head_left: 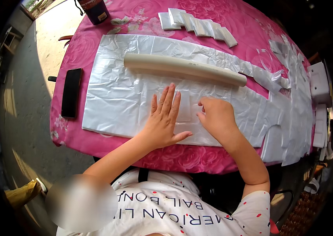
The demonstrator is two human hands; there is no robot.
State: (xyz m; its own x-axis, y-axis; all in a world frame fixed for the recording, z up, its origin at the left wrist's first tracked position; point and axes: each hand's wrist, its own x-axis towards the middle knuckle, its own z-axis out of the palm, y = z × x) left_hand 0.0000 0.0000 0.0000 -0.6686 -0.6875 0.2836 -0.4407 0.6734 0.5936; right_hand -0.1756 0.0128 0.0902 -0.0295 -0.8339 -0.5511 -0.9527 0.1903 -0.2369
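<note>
A stack of white plastic carrier bags (113, 94) lies flat across the table, with loose handle ends at the right. My left hand (164, 118) presses on it, palm down, with fingers stretched and thumb out to the side. Partly beneath those fingers is a folded square of white plastic (184, 104). Just to its right, my right hand (218, 117) is closed with curled fingers; whatever they may hold is hidden. Beyond both hands, a long cream tube (186, 70) rests on the bags, slanting toward the right.
Several small folded plastic packets (202, 27) overlap in a row at the far side of the pink floral tablecloth (142, 19). A black phone (72, 93) lies at the left edge, and a dark container (94, 11) stands at the far left. White plastic containers (319, 82) are beyond the right edge.
</note>
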